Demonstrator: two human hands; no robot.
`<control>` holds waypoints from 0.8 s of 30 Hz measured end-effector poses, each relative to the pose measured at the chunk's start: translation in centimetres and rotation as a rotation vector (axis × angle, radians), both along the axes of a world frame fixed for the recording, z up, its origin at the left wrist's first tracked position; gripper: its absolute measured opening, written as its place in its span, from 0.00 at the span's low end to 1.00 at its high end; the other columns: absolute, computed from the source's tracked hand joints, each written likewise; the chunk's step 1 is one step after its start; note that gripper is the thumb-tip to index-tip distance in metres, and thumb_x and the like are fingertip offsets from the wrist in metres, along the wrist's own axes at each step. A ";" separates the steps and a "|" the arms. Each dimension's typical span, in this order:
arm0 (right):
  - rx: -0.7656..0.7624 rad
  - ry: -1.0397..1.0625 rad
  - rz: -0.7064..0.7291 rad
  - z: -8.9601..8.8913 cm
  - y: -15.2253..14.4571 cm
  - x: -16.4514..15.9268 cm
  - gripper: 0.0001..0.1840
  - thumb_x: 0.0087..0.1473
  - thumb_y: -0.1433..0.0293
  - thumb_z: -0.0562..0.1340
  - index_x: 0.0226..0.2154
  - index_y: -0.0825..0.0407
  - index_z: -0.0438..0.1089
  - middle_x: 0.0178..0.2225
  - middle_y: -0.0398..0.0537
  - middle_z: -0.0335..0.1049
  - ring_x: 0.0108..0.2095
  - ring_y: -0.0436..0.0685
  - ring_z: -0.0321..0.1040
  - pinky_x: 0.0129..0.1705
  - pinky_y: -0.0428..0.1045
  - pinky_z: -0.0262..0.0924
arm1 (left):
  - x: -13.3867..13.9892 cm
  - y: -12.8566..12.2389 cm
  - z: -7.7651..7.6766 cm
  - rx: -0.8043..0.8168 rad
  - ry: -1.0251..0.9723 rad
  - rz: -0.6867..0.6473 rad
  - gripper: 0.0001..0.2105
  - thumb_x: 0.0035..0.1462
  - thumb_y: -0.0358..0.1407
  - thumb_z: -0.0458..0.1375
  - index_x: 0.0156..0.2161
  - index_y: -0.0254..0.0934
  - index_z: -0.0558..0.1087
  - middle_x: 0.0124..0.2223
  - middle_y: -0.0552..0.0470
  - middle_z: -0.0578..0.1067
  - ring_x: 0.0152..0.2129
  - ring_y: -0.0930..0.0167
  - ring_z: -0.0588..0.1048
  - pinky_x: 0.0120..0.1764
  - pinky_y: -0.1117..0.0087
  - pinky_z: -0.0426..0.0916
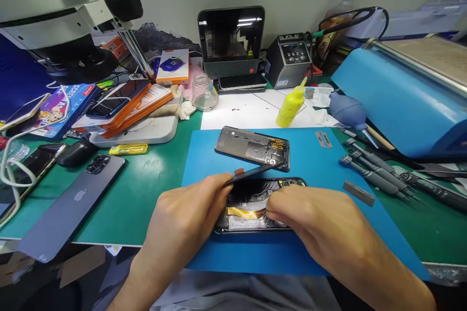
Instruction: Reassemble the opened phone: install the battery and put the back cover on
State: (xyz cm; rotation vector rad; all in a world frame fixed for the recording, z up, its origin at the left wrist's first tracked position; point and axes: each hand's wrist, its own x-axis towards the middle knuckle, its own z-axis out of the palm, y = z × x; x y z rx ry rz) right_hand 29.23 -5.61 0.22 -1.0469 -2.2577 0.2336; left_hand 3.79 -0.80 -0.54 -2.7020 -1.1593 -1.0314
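An opened phone [244, 223] lies on the blue mat, its silver inside and a gold flex cable [242, 212] showing. My left hand [193, 204], at the phone's left end, is closed on a thin dark slab [255, 172] held tilted over the phone's far edge. The slab appears nearly edge-on, so its kind is unclear; a small reddish-brown tab [239, 171] shows beside it. My right hand [310, 209] is over the phone's right half, fingers curled in near the cable's end. Whatever those fingertips grip is hidden. Just behind lies a detached dark phone back cover [251, 146].
A yellow bottle [291, 107], a blue air blower [348, 109] and several screwdrivers [375, 175] stand or lie right of centre. A grey metal bar [359, 193] rests on the mat. At left are a grey phone [78, 199] and a microscope [69, 24].
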 end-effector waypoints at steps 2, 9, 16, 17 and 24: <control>0.029 0.014 -0.008 0.2 0.2 -0.3 0.07 0.79 0.74 0.56 0.50 0.49 0.69 0.33 0.36 0.69 0.31 0.49 0.67 0.37 0.48 0.58 | 0.0 0.0 -0.1 0.000 -0.004 -0.024 0.11 0.82 0.33 0.53 0.53 0.34 0.79 0.29 0.58 0.81 0.19 0.76 0.76 0.28 0.72 0.65; 0.016 0.101 -0.046 0.7 0.6 -1.7 0.09 0.78 0.74 0.55 0.46 0.49 0.69 0.32 0.37 0.73 0.31 0.47 0.72 0.30 0.44 0.60 | 0.0 0.1 0.0 0.019 -0.014 -0.052 0.09 0.82 0.33 0.53 0.54 0.35 0.76 0.34 0.57 0.85 0.21 0.76 0.80 0.28 0.73 0.67; 0.026 0.243 -0.128 0.5 0.5 -1.8 0.03 0.80 0.68 0.57 0.48 0.47 0.65 0.32 0.37 0.76 0.28 0.46 0.73 0.32 0.41 0.67 | 0.3 0.2 -0.1 0.084 -0.024 -0.096 0.06 0.81 0.31 0.54 0.51 0.37 0.73 0.42 0.51 0.89 0.32 0.71 0.88 0.37 0.71 0.75; 0.017 0.250 -0.117 0.9 0.6 -1.9 0.03 0.80 0.67 0.57 0.48 0.47 0.65 0.33 0.37 0.77 0.28 0.46 0.74 0.32 0.41 0.68 | 0.3 0.2 0.0 0.079 -0.028 -0.098 0.06 0.81 0.31 0.53 0.51 0.37 0.74 0.42 0.52 0.89 0.32 0.71 0.88 0.36 0.72 0.75; -0.080 0.345 -0.050 2.3 0.3 -1.8 0.07 0.78 0.65 0.62 0.55 0.45 0.71 0.43 0.40 0.85 0.41 0.48 0.84 0.44 0.40 0.75 | -0.1 0.1 -0.1 -0.014 -0.089 -0.043 0.12 0.82 0.33 0.53 0.57 0.36 0.79 0.37 0.55 0.88 0.21 0.77 0.82 0.33 0.78 0.76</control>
